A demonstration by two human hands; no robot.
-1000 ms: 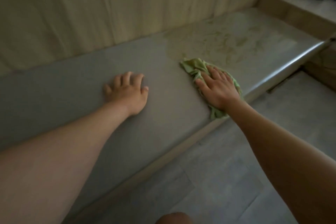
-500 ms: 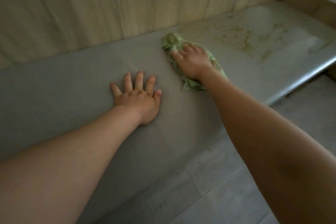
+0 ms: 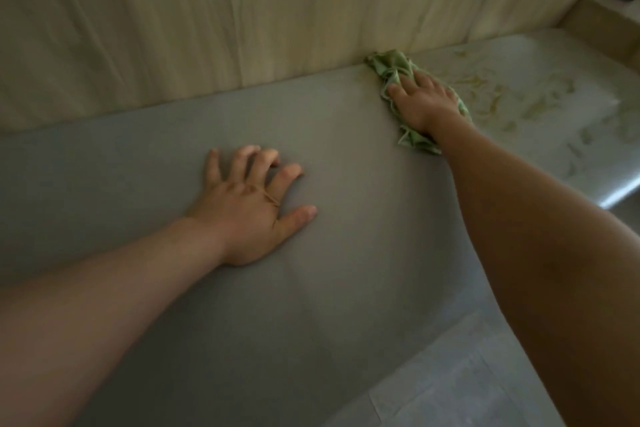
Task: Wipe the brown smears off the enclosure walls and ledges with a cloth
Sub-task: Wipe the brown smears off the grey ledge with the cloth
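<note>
A crumpled green cloth [image 3: 389,68] lies on the grey ledge [image 3: 138,156], its far end touching the foot of the pale wood-grain wall [image 3: 207,17]. My right hand [image 3: 424,100] presses flat on the cloth with straight fingers. Brown smears [image 3: 498,94] streak the ledge to the right of the cloth. My left hand [image 3: 249,208] rests on the bare ledge, fingers spread and slightly bent, holding nothing.
The ledge's rounded front edge [image 3: 616,194] catches light at the right. Below it lies grey tiled floor [image 3: 450,385]. A wooden step or box [image 3: 609,31] rises at the far right end of the ledge.
My right hand has pushed the cloth away from the front edge up to the wall. My left hand stayed planted, its fingers now more bent. The view has shifted.
</note>
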